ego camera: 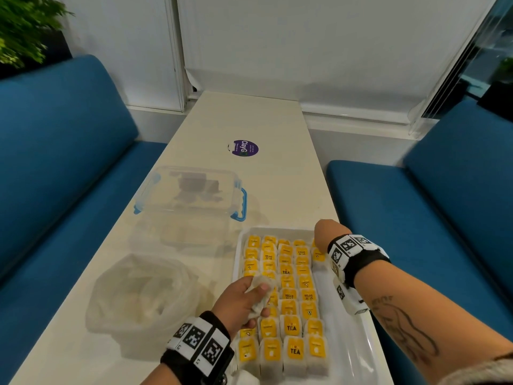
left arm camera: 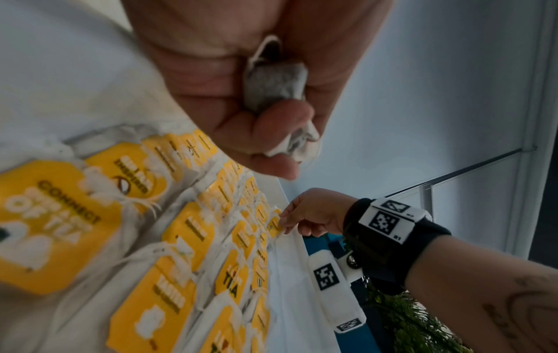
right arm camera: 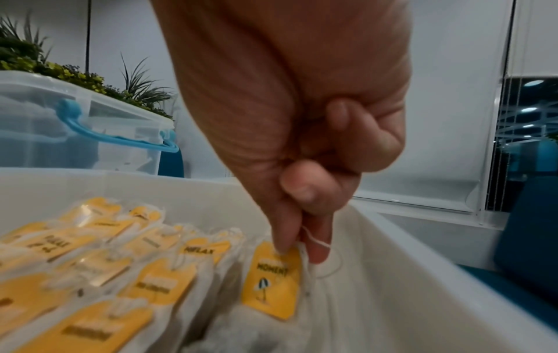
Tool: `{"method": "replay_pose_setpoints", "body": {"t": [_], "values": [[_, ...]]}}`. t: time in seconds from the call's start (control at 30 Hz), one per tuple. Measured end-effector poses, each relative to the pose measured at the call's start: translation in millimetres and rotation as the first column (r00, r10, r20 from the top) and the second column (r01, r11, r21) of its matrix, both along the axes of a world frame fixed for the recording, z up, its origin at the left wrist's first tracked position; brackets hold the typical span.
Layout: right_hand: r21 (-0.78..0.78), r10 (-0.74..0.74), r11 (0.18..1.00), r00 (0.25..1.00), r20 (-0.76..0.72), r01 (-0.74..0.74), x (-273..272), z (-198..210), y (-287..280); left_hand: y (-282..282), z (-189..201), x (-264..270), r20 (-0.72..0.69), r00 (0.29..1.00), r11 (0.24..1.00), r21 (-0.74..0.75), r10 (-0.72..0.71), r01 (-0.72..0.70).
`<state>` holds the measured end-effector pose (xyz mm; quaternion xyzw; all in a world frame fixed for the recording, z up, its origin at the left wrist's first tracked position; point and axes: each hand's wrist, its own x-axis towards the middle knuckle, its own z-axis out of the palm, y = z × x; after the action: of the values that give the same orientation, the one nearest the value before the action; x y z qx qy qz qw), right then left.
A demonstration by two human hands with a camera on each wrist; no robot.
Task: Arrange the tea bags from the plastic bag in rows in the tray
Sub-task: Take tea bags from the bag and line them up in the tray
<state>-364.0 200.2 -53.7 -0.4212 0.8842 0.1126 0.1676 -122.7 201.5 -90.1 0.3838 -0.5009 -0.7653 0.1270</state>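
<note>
Office lounge: blue benches [ego camera: 63, 151], blinds [ego camera: 319, 48], plants [ego camera: 25, 26]

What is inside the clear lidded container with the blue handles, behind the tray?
Through the clear container dim dark blocky shapes show in its upper part, under the lid. The cloudy plastic blurs them, so what they are cannot be told. The tray sits in front of it, holding rows of tea bags.

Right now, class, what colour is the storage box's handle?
Light blue handle on the clear plastic storage box; right wrist view shows it best.
</note>
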Motion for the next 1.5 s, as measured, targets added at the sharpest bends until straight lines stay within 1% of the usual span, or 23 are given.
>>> {"method": "replay_pose_setpoints", "body": {"t": [0.1, 0.17, 0.2, 0.27, 0.3, 0.33, 0.37, 0.4, 0.43, 0.5, 0.57, 0.67, 0.8, 0.9, 1.0, 1.13, 1.17, 1.27, 1.33, 1.4, 1.43, 1.47, 1.5], "values": [[0.013, 0.019, 1.000, 1.000, -0.010, -0.019, 3, 2, 1, 0, 1, 0, 0.007, 1.000, 1.000, 0.008, -0.010, 0.010], [-0.008, -0.005, 1.000, 1.000, 0.003, 0.005, 4, 7, 0, -1, 1, 0, 0.009, 1.000, 1.000, 0.020, -0.006, 0.006], [-0.050, -0.022, 0.998, 1.000, 0.007, 0.023, 3, 11, 1, -1, 1, 1, 0.009, 1.000, 1.000, 0.029, -0.003, 0.002], [-0.198, -0.046, 0.979, 0.999, 0.026, 0.050, 2, 24, 3, -2, 3, 2, 0.002, 1.000, 0.999, 0.043, -0.001, 0.001], [-0.286, -0.038, 0.957, 0.997, 0.066, 0.056, 5, 33, 6, -1, 4, 2, -0.001, 1.000, 0.999, 0.043, -0.005, 0.005], [-0.358, -0.017, 0.931, 0.988, 0.151, 0.071, 10, 42, 11, -1, 5, 2, -0.003, 1.000, 0.999, 0.039, -0.008, 0.008], [-0.397, 0.022, 0.913, 0.961, 0.274, 0.092, 20, 50, 17, 0, 8, 1, -0.005, 1.000, 0.999, 0.036, -0.010, 0.011], [-0.395, 0.071, 0.913, 0.914, 0.400, 0.101, 32, 57, 25, 1, 10, 0, -0.011, 1.000, 0.999, 0.030, -0.014, 0.014], [-0.356, 0.117, 0.931, 0.861, 0.494, 0.078, 46, 62, 33, 2, 14, -2, -0.019, 1.000, 0.999, 0.023, -0.022, 0.023], [-0.315, 0.193, 0.949, 0.767, 0.612, 0.012, 69, 63, 46, 6, 20, -5, -0.034, 0.998, 0.999, -0.009, -0.054, 0.054], [-0.377, 0.261, 0.926, 0.708, 0.656, 0.008, 83, 56, 56, 10, 26, -8, -0.042, 0.995, 0.995, -0.047, -0.095, 0.093], [-0.483, 0.310, 0.875, 0.716, 0.625, 0.043, 88, 49, 64, 14, 29, -12, -0.056, 0.992, 0.993, -0.055, -0.110, 0.106], [-0.535, 0.271, 0.826, 0.711, 0.649, 0.174, 80, 51, 78, 19, 29, -15, -0.096, 0.995, 1.000, 0.031, -0.001, 0.004], [-0.539, 0.293, 0.828, 0.699, 0.653, 0.156, 76, 55, 88, 20, 29, -17, -0.139, 0.986, 0.992, 0.107, 0.088, -0.073], [-0.504, 0.329, 0.862, 0.695, 0.639, 0.056, 77, 61, 93, 19, 30, -17, -0.127, 0.989, 0.992, 0.103, 0.082, -0.069], [-0.532, 0.370, 0.845, 0.787, 0.495, -0.063, 79, 65, 93, 18, 32, -17, -0.109, 0.994, 0.993, 0.115, 0.028, -0.015], [-0.535, 0.372, 0.842, 0.798, 0.474, -0.074, 79, 66, 93, 18, 31, -17, -0.095, 0.995, 0.993, 0.119, 0.028, -0.017], [-0.529, 0.365, 0.846, 0.799, 0.479, -0.069, 75, 70, 92, 14, 25, -16, -0.050, 0.996, 0.989, 0.135, 0.071, -0.064], [-0.510, 0.327, 0.857, 0.839, 0.434, -0.070, 68, 70, 90, 12, 20, -13, -0.029, 0.994, 0.983, 0.155, 0.102, -0.096], [-0.452, 0.261, 0.886, 0.915, 0.307, -0.101, 57, 66, 86, 9, 15, -11, -0.021, 0.991, 0.975, 0.183, 0.131, -0.125], [-0.413, 0.232, 0.903, 0.941, 0.247, -0.114, 53, 64, 85, 8, 12, -10, -0.020, 0.989, 0.971, 0.197, 0.145, -0.138], [-0.380, 0.211, 0.918, 0.950, 0.230, -0.112, 49, 60, 84, 8, 11, -9, -0.020, 0.988, 0.967, 0.207, 0.156, -0.149], [-0.355, 0.198, 0.930, 0.948, 0.249, -0.101, 46, 58, 82, 7, 9, -8, -0.019, 0.986, 0.964, 0.215, 0.166, -0.158]]}}
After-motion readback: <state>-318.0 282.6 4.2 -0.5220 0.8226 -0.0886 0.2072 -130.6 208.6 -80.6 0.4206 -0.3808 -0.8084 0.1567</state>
